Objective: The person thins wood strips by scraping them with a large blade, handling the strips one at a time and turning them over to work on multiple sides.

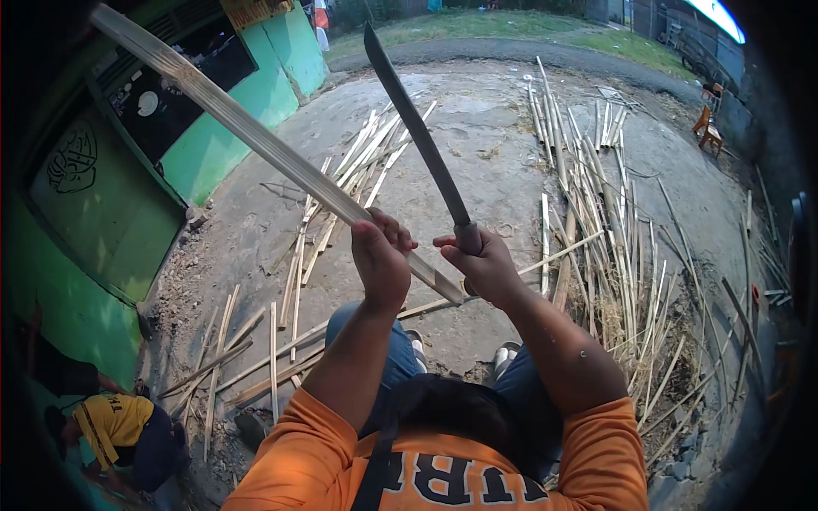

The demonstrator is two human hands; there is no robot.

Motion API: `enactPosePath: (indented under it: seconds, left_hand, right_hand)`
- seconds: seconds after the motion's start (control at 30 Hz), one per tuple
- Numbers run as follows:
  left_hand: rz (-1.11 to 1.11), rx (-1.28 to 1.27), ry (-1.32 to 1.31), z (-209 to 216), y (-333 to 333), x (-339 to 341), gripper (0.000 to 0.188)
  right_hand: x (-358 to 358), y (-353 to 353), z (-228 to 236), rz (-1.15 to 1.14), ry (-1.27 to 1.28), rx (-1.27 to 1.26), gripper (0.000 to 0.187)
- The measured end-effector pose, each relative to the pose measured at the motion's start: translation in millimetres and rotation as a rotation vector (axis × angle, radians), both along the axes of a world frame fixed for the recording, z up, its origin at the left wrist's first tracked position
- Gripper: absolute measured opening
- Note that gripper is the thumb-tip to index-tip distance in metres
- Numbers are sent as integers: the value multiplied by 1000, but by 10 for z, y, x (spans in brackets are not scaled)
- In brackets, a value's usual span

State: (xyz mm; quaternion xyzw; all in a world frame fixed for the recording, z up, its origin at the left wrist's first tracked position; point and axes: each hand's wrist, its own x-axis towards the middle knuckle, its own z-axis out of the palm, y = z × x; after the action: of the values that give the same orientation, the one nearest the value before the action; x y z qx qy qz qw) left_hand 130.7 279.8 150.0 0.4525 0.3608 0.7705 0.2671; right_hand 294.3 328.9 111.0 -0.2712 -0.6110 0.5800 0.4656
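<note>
My left hand [382, 260] is closed around a long split bamboo strip [273, 153] near its lower end. The strip slants up and away to the far left, and its cut lower end shows just left of my right hand. In my right hand [486, 266] is a machete [417, 128], gripped by its handle. Its long dark blade points up and slightly left, apart from the bamboo. My hands are side by side in front of me, above my knees.
Bamboo strips [609, 204] lie in a long pile on the right, with more strips [362, 162] scattered at left on the concrete ground [477, 145]. A person in a yellow shirt [115, 426] bends over at lower left, beside a green wall [226, 140]. An orange chair [707, 128] stands far right.
</note>
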Motion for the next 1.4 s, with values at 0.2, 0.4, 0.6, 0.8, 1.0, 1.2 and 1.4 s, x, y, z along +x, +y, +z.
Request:
enactPosePath:
  seconds: [0.2, 0.4, 0.6, 0.8, 1.0, 1.2, 1.4]
  left_hand:
    - [4, 28, 39, -195, 94, 181, 49]
    - [50, 18, 39, -312, 125, 156, 48]
    - [545, 16, 498, -267, -274, -454, 99]
    - [1156, 321, 1608, 910, -1250, -1731, 119]
    - [1287, -148, 2082, 1713, -1643, -2061, 91]
    - [706, -501, 2077, 1610, -1650, -2386, 41]
    - [299, -1025, 1893, 748, -1836, -2248, 31]
  right_hand:
    - [46, -67, -100, 137, -44, -80, 25]
    - [55, -59, -123, 115, -165, -110, 26]
    - [211, 93, -135, 94, -231, -26, 24]
    - [414, 171, -17, 182, -306, -98, 33]
    - [488, 267, 26, 245, -436, -11, 26]
    - [520, 306, 22, 267, -583, 102, 28]
    - [950, 580, -200, -315, -530, 342, 27]
